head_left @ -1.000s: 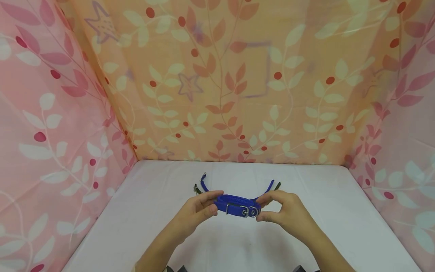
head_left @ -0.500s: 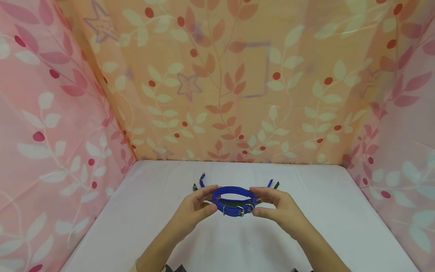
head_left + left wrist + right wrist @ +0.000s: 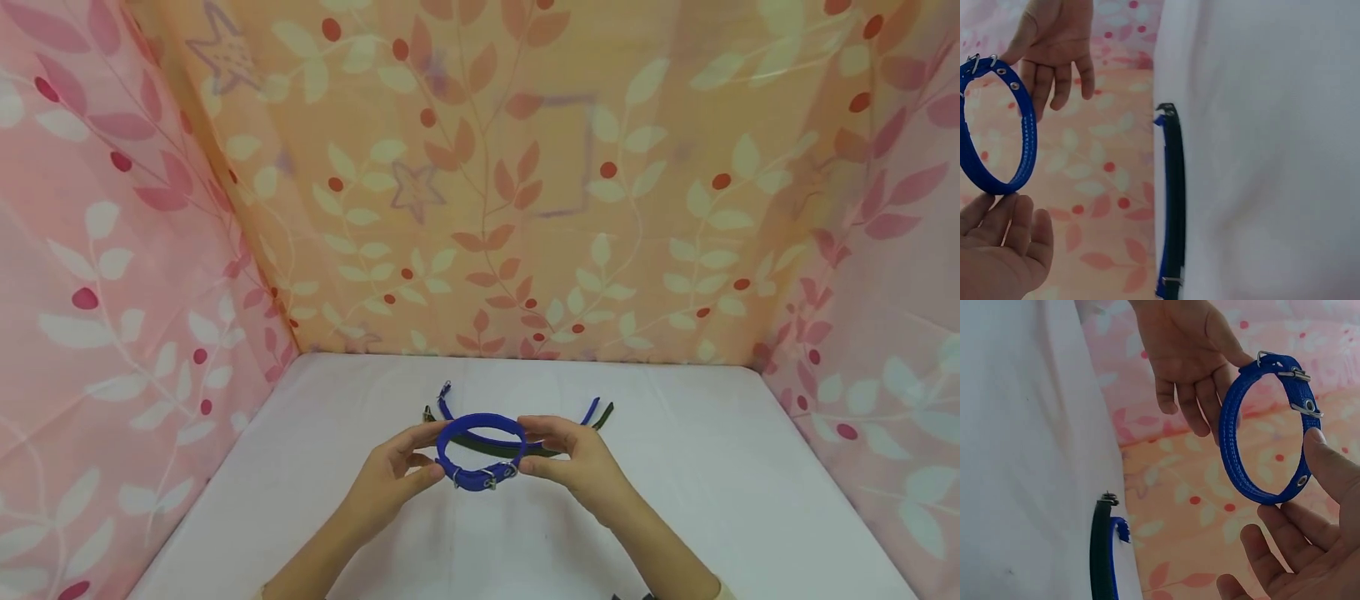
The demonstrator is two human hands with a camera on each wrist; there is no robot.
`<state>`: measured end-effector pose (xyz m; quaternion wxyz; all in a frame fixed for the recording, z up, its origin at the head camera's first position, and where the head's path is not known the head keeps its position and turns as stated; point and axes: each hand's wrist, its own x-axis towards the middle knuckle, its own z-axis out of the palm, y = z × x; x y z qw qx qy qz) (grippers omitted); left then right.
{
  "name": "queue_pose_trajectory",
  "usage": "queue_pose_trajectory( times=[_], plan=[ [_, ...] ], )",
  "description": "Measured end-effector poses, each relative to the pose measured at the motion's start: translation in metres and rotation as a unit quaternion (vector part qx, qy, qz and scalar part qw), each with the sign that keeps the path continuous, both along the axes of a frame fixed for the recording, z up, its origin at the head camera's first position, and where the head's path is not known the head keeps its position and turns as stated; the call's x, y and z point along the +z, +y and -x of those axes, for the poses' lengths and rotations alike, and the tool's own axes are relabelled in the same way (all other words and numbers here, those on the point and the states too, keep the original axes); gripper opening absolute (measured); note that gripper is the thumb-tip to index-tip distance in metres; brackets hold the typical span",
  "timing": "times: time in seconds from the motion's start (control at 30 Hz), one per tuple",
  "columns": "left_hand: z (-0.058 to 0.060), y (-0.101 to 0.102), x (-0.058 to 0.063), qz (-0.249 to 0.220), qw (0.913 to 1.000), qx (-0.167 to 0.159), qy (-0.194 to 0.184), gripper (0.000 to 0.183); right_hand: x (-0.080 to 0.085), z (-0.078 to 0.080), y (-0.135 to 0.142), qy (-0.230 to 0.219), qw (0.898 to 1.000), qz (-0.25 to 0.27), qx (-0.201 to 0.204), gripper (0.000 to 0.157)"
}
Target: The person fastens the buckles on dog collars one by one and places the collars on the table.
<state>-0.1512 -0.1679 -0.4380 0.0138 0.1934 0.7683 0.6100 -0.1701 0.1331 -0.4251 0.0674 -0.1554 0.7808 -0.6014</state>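
A blue pet collar [image 3: 476, 481], buckled into a loop, is held up between both hands over the white table. My left hand [image 3: 390, 477] pinches its left side between thumb and fingers. On the opposite side, my right hand [image 3: 577, 460] grips the band near the D-ring, thumb in front and fingers behind. The metal buckle [image 3: 1294, 374] faces me at the loop's lower front, and eyelets [image 3: 1015, 86] show along the strap. Behind the loop, a second blue collar [image 3: 591, 412] and a dark green collar [image 3: 1175, 200] lie unfastened side by side, partly covered by the hands.
The white table [image 3: 480, 550] ends at an orange leaf-patterned cloth [image 3: 480, 208] at the back. Pink patterned cloths rise along its left side [image 3: 112, 333] and right side [image 3: 885, 350].
Both hands have carried the looped collar leftward. It has tipped from nearly edge-on to showing its round opening, with the two collars behind visible through it. Both hands still hold it.
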Motion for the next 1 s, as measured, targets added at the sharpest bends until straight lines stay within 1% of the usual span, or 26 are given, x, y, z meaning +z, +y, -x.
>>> queue_pose_trajectory(
  times=[0.13,0.2,0.47,0.6,0.67,0.83,0.93,1.0],
  plan=[
    [-0.003,-0.013,-0.009,0.019,0.9995,0.026,-0.006,0.047,-0.009,0.000,-0.013,-0.010,1.000,-0.012,0.007,0.053],
    [-0.003,-0.020,-0.013,0.029,0.9988,0.038,-0.009,0.046,-0.013,0.001,-0.020,-0.005,1.000,-0.016,0.009,0.054],
    [-0.003,-0.046,-0.024,0.052,0.9968,0.060,0.004,0.045,-0.027,0.007,-0.047,0.027,0.998,-0.035,0.032,0.057],
    [-0.002,-0.062,-0.028,0.067,0.9954,0.069,0.000,0.045,-0.035,0.011,-0.062,0.036,0.998,-0.040,0.034,0.057],
    [0.000,-0.069,-0.029,0.085,0.9935,0.075,-0.004,0.045,-0.039,0.013,-0.070,0.038,0.998,-0.041,0.035,0.058],
    [0.005,-0.082,-0.032,0.121,0.9891,0.079,-0.028,0.048,-0.046,0.020,-0.086,0.034,0.998,-0.036,0.032,0.059],
    [0.009,-0.086,-0.034,0.129,0.9878,0.075,-0.044,0.049,-0.051,0.023,-0.092,0.028,0.999,-0.038,0.027,0.060],
    [0.011,-0.090,-0.036,0.137,0.9871,0.072,-0.041,0.050,-0.053,0.024,-0.096,0.027,0.999,-0.039,0.026,0.061]
  ],
)
